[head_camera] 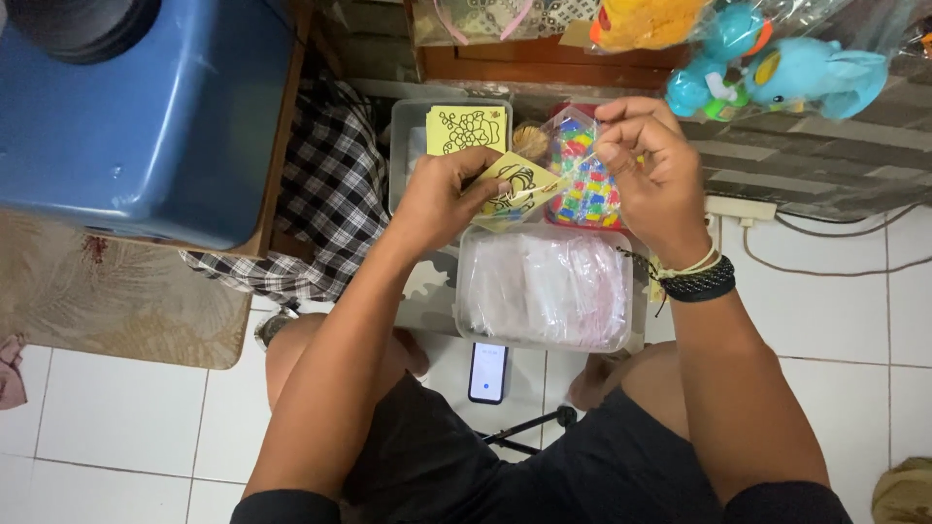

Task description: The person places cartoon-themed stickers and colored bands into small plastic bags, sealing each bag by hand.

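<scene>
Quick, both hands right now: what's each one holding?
Left hand: closed on a yellow picture card.
Right hand: fingers pinched on something thin at the card's edge; cannot tell what.

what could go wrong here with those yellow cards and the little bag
The left hand pinches several yellow cards fanned loosely; one could slip from that grip into the tub of clear bags below. The right hand works at a thin clear bag of coloured pieces; a slip might spill them. The phone lies on the floor between the knees, where a dropped thing or a shifting leg might hit it.
</scene>
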